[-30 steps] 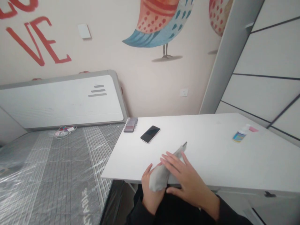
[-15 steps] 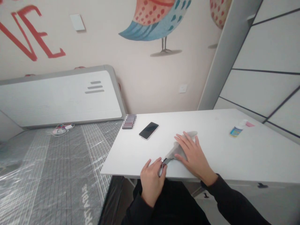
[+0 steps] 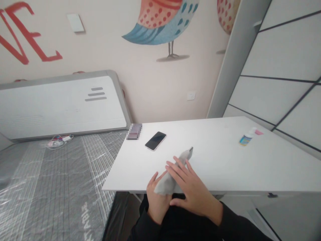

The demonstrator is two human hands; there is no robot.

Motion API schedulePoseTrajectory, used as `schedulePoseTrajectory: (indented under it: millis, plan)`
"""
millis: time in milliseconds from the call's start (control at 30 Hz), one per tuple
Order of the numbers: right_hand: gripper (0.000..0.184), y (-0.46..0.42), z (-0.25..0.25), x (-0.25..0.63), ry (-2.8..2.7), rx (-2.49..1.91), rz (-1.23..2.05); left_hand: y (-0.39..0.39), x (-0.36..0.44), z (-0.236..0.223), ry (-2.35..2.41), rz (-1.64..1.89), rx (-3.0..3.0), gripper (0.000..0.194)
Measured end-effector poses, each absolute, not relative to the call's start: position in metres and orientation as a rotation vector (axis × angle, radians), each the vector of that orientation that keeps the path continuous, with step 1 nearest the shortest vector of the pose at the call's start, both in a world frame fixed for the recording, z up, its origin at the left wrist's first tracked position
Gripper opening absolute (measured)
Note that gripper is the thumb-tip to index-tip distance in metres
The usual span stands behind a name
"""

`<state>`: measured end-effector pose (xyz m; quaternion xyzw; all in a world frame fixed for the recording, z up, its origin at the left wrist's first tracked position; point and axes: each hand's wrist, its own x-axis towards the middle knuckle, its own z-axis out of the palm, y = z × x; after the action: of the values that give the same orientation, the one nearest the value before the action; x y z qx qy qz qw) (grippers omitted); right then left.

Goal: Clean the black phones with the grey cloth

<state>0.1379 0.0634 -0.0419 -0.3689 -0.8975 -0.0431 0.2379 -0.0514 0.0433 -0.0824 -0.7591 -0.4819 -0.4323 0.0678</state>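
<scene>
At the white table point(image 3: 215, 167), laying the right hand point(image 3: 192, 191), with fingers spread, over the left hand point(image 3: 158, 206), against grey cloth point(image 3: 165, 185) between them at the front edge. Cannot tell the covered left fingers' grip. With a phone point(image 3: 155, 141) near the far left corner.

Pale grey cloth point(image 3: 165, 185), soft and creased, lying aslant: near end draped over the back of the left hand point(image 3: 158, 203), middle beneath the spread fingers of the right hand point(image 3: 192, 188), far end narrowing. There a slim dark-tipped object point(image 3: 191, 150) pokes out, pointing away (remainder hidden; kind unclear).
</scene>
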Motion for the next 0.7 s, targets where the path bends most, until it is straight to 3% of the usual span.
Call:
schedulePoseTrajectory:
  millis: [167, 333, 433, 533, 700]
  plan:
    - [0.079, 0.076, -0.046, 0.150, -2.201, -1.257, -0.220, 0.041, -0.050, -0.080, -1.499, -1.291, -2.259, 0.015]
    - [0.092, 0.056, -0.045, 0.129, -2.432, -1.039, -0.131, 0.044, -0.053, -0.083, -1.414, -1.336, -2.247, 0.023]
    - [0.083, 0.051, -0.039, 0.125, -2.530, -0.950, -0.134, 0.046, -0.055, -0.086, -1.378, -1.349, -2.253, 0.029]
    - [0.074, 0.065, -0.036, 0.137, -2.403, -1.108, -0.163, 0.044, -0.053, -0.084, -1.460, -1.310, -2.249, 0.021]
    - [0.077, 0.069, -0.033, 0.142, -2.376, -1.114, -0.159, 0.041, -0.051, -0.081, -1.501, -1.316, -2.264, 0.020]
